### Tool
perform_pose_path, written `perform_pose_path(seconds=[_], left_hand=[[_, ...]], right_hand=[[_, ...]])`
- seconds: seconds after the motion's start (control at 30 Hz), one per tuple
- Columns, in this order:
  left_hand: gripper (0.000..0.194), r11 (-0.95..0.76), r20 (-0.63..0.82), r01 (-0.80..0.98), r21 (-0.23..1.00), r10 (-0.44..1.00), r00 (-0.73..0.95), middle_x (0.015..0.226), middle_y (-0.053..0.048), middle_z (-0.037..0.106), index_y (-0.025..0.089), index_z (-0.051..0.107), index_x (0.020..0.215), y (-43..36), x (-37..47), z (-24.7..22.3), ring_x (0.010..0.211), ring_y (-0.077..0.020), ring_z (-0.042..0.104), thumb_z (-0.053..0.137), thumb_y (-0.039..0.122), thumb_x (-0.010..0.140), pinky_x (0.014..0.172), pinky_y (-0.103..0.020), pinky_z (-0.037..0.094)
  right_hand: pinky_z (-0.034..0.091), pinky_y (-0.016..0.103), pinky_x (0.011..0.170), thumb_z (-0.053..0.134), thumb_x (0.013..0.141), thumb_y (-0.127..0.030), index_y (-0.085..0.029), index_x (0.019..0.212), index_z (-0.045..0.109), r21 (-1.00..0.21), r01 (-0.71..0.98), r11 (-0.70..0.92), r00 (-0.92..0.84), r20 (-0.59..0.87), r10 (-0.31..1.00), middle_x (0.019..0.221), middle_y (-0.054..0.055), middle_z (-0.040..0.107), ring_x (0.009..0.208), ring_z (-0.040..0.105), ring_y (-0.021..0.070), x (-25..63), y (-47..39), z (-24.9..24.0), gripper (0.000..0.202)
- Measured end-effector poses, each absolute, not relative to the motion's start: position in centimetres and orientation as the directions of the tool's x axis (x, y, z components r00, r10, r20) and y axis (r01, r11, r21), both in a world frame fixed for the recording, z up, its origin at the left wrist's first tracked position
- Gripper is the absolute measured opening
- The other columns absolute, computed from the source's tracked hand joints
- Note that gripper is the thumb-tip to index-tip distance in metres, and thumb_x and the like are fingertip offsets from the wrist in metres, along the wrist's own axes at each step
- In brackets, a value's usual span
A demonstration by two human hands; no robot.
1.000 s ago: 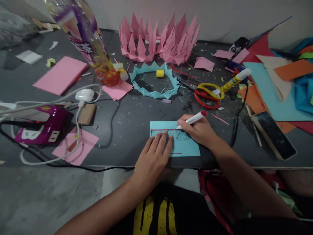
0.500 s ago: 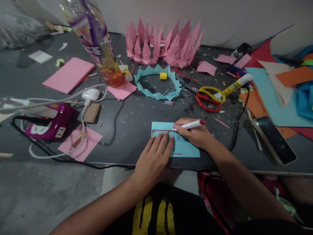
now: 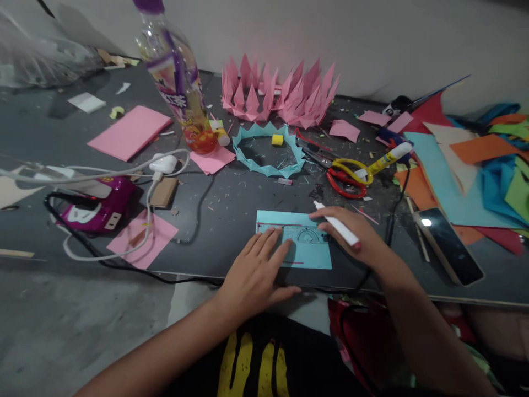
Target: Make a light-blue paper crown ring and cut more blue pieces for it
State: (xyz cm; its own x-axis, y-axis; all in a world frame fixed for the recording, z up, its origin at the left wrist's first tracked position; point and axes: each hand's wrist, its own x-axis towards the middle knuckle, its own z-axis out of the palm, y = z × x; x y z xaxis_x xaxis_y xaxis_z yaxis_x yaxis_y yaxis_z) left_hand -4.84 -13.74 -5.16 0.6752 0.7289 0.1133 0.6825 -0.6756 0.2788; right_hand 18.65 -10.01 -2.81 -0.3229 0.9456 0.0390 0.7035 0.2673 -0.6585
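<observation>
A light blue sheet of paper lies near the table's front edge, with red lines drawn along its upper and lower parts. A clear ruler with cut-out shapes rests across it. My left hand lies flat over the left part of ruler and paper, fingers apart. Held in my right hand is a white marker with a red end, its narrow tip pointing up and left, off the paper. The fingers of that hand reach the right end of the ruler and the paper's upper right corner.
Beyond the paper are a blue zigzag paper ring, pink folded-paper pieces, scissors and a glue stick. A drink bottle, cables and a purple power strip stand left. A phone lies right.
My right hand has moved right, and the marker has lifted off the paper and swung round to point up-left. More of the ruler shows. My left hand stays on it, thumb now spread.
</observation>
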Motion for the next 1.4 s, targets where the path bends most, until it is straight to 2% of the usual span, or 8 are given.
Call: perform_pose_path(seconds=[0.13, 0.27, 0.47, 0.73, 0.87, 0.97, 1.1, 1.4], left_hand=[[0.046, -0.676, 0.202, 0.628, 0.386, 0.726, 0.657, 0.138, -0.015, 0.044, 0.015, 0.054, 0.114, -13.1, -6.3, -4.0, 0.131, -0.0253, 0.036, 0.045, 0.050, 0.087, 0.105, -0.043, 0.035], [0.025, -0.662, 0.311, 0.652, 0.370, 0.750, 0.584, 0.128, -0.012, 0.055, 0.015, 0.059, 0.103, -12.5, -8.3, -4.0, 0.124, -0.0225, 0.045, 0.042, 0.029, 0.090, 0.105, -0.046, 0.036], [0.026, -0.764, 0.268, 0.591, 0.258, 0.644, 0.716, 0.114, -0.009, 0.063, 0.016, 0.059, 0.109, -13.8, -9.5, -4.5, 0.111, -0.0194, 0.056, 0.045, 0.028, 0.089, 0.098, -0.038, 0.044], [0.033, -0.669, 0.149, 0.709, 0.222, 0.742, 0.653, 0.092, -0.009, 0.061, 0.016, 0.053, 0.117, -17.1, -6.5, -3.3, 0.088, -0.0224, 0.058, 0.051, 0.026, 0.085, 0.083, -0.041, 0.050], [0.028, -0.691, 0.198, 0.642, 0.332, 0.717, 0.669, 0.115, -0.013, 0.057, 0.014, 0.054, 0.110, -15.6, -8.1, -2.9, 0.112, -0.0252, 0.050, 0.049, 0.028, 0.086, 0.093, -0.040, 0.045], [0.023, -0.722, 0.167, 0.623, 0.301, 0.683, 0.711, 0.128, -0.012, 0.052, 0.016, 0.056, 0.107, -14.6, -9.3, -3.3, 0.123, -0.0255, 0.043, 0.047, 0.027, 0.088, 0.098, -0.042, 0.042], [0.030, -0.694, 0.130, 0.687, 0.217, 0.718, 0.684, 0.121, -0.009, 0.056, 0.022, 0.054, 0.118, -15.4, -8.1, -3.9, 0.109, -0.0249, 0.053, 0.046, 0.029, 0.090, 0.091, -0.044, 0.044], [0.026, -0.590, 0.201, 0.777, 0.220, 0.806, 0.556, 0.111, -0.009, 0.061, 0.017, 0.055, 0.113, -16.5, -3.3, -4.2, 0.094, -0.0223, 0.056, 0.041, 0.025, 0.092, 0.075, -0.036, 0.047]], right_hand=[[0.045, 0.043, 0.088, 0.062, 0.078, -0.034, -0.023, 0.101, 0.058, -0.516, 0.785, 0.344, -0.367, 0.059, 0.928, 0.106, 0.010, 0.065, 0.101, 0.060, 0.0265, 20.0, -11.9, -3.0, 0.026], [0.048, 0.039, 0.076, 0.058, 0.079, -0.029, -0.022, 0.095, 0.055, -0.471, 0.822, 0.322, -0.343, 0.042, 0.938, 0.094, 0.009, 0.063, 0.085, 0.062, 0.0234, 19.7, -12.0, -2.9, 0.018], [0.042, 0.027, 0.056, 0.062, 0.070, -0.028, -0.021, 0.090, 0.046, -0.443, 0.859, 0.257, -0.292, -0.011, 0.956, 0.077, 0.002, 0.059, 0.061, 0.055, 0.0161, 20.1, -10.6, -2.5, 0.027], [0.041, 0.032, 0.059, 0.052, 0.074, -0.023, -0.021, 0.091, 0.051, -0.233, 0.956, 0.176, -0.146, 0.137, 0.980, 0.076, 0.007, 0.063, 0.068, 0.061, 0.0241, 21.8, -10.2, -4.3, 0.017], [0.043, 0.033, 0.063, 0.044, 0.078, -0.016, -0.023, 0.094, 0.053, -0.273, 0.934, 0.232, -0.195, 0.158, 0.968, 0.091, 0.009, 0.069, 0.075, 0.064, 0.0241, 23.0, -10.6, -4.7, 0.020], [0.045, 0.032, 0.063, 0.043, 0.080, -0.017, -0.024, 0.086, 0.052, -0.338, 0.916, 0.219, -0.141, 0.240, 0.960, 0.105, 0.008, 0.069, 0.079, 0.066, 0.0231, 23.2, -11.9, -4.2, 0.013], [0.048, 0.032, 0.069, 0.044, 0.081, -0.017, -0.025, 0.083, 0.050, -0.398, 0.893, 0.209, -0.080, 0.316, 0.945, 0.113, 0.006, 0.067, 0.083, 0.067, 0.0215, 22.2, -13.9, -3.2, 0.010], [0.049, 0.036, 0.090, 0.037, 0.079, -0.003, -0.023, 0.082, 0.053, -0.378, 0.805, 0.458, -0.379, 0.265, 0.886, 0.114, 0.004, 0.067, 0.106, 0.062, 0.0187, 19.6, -13.9, -5.0, 0.026]])
